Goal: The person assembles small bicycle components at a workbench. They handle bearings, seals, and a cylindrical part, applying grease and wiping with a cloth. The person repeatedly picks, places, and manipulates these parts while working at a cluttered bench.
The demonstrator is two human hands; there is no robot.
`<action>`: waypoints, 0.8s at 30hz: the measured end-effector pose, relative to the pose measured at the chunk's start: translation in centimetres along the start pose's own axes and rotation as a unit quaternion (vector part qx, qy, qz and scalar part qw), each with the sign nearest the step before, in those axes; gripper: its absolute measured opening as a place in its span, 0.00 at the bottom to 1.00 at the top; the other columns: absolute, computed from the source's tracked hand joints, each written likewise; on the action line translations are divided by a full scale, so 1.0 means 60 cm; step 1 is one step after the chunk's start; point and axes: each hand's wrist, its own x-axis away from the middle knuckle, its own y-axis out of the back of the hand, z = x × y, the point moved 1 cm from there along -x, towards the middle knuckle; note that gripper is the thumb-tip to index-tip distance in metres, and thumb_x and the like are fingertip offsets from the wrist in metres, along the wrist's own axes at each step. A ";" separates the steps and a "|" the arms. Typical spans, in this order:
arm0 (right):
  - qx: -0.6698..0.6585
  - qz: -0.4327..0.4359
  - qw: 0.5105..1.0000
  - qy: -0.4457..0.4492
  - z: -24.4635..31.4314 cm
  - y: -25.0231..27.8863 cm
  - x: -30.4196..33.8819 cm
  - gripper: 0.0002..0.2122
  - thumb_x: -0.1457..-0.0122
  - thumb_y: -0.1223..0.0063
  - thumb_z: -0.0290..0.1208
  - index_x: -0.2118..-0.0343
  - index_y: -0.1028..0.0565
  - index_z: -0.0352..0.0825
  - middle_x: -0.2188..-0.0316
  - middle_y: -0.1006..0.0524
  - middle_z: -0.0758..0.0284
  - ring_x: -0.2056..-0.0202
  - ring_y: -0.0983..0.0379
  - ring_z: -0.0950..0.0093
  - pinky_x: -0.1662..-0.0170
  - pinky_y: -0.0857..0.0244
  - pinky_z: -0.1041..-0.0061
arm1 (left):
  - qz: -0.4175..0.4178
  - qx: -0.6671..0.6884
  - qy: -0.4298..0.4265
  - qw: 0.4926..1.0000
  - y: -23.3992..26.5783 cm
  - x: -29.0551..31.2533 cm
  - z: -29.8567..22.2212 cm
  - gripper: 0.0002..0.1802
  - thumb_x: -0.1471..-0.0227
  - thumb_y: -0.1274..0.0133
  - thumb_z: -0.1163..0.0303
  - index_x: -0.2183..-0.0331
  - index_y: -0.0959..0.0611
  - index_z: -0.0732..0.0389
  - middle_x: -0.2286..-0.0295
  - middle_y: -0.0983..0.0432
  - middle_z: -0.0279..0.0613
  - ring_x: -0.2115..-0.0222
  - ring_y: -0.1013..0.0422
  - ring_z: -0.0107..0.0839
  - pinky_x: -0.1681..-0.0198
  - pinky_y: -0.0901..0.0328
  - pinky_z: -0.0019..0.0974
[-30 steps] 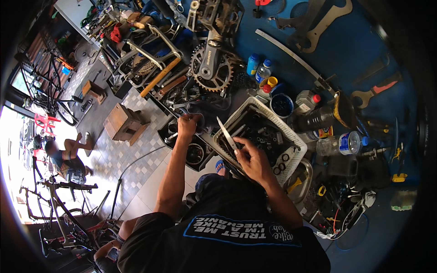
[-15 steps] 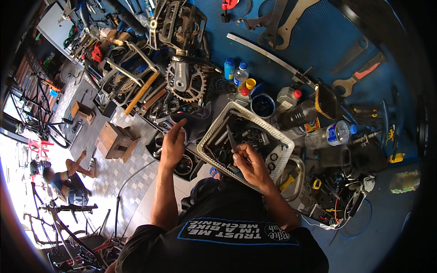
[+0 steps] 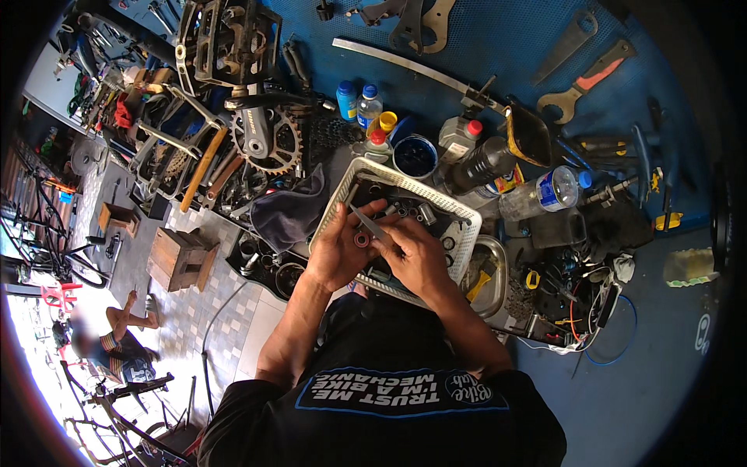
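My two hands are close together over a white plastic basket of small metal parts. In the cupped fingers of my left hand lies a small ring-shaped bearing with a reddish face. My right hand pinches a thin, flat, pointed grey blade. The blade's tip points up and left, toward the left thumb, just above the bearing. Whether blade and bearing touch, I cannot tell. Rings and short cylinders show in the basket beyond my fingers; the hands hide much of the rest.
Left of the basket lie a dark cloth and a crankset. Behind stand bottles and an open tub. A metal tray sits at the right. Wrenches hang on a blue panel. Another person sits far left.
My left hand has moved right from beside the dark cloth to over the basket, and the bearing now shows in it. The blade in my right hand has tilted left toward it. The view has shifted.
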 end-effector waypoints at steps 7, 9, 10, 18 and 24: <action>-0.287 0.010 0.937 -0.199 -0.003 0.028 -0.012 0.15 0.36 0.36 0.27 0.47 0.22 0.31 0.57 0.19 0.67 0.60 0.23 0.81 0.55 0.27 0.77 | -0.061 -0.144 -0.086 0.984 0.024 -0.002 0.021 0.17 0.33 0.46 0.71 0.47 0.21 0.71 0.54 0.18 0.51 0.55 0.20 0.37 0.50 0.22 0.42; -0.299 0.011 0.935 -0.189 -0.007 0.025 -0.012 0.19 0.36 0.36 0.26 0.44 0.25 0.31 0.59 0.18 0.67 0.59 0.23 0.81 0.54 0.27 0.77 | -0.084 -0.156 -0.096 0.979 0.020 -0.004 0.024 0.13 0.36 0.43 0.75 0.52 0.18 0.71 0.58 0.16 0.47 0.59 0.19 0.34 0.56 0.19 0.37; -0.304 0.011 0.935 -0.184 -0.013 0.023 -0.011 0.20 0.36 0.36 0.25 0.42 0.26 0.32 0.59 0.18 0.68 0.59 0.22 0.82 0.54 0.26 0.77 | -0.077 -0.165 -0.090 0.979 0.020 -0.006 0.024 0.13 0.36 0.43 0.75 0.52 0.18 0.71 0.58 0.16 0.48 0.58 0.19 0.34 0.56 0.19 0.38; -0.183 0.062 0.965 -0.180 -0.015 0.052 -0.011 0.18 0.34 0.38 0.31 0.42 0.25 0.35 0.67 0.20 0.68 0.71 0.26 0.82 0.68 0.32 0.78 | -0.027 -0.020 -0.048 0.998 0.041 -0.008 0.016 0.12 0.34 0.44 0.70 0.54 0.19 0.67 0.56 0.18 0.54 0.58 0.18 0.39 0.59 0.19 0.39; -0.093 0.082 0.988 -0.090 -0.010 0.099 -0.001 0.16 0.33 0.41 0.35 0.45 0.22 0.38 0.68 0.19 0.61 0.73 0.22 0.67 0.69 0.30 0.70 | -0.005 0.047 -0.065 0.997 0.053 -0.012 0.016 0.12 0.34 0.44 0.64 0.56 0.19 0.62 0.57 0.17 0.48 0.66 0.22 0.32 0.68 0.25 0.34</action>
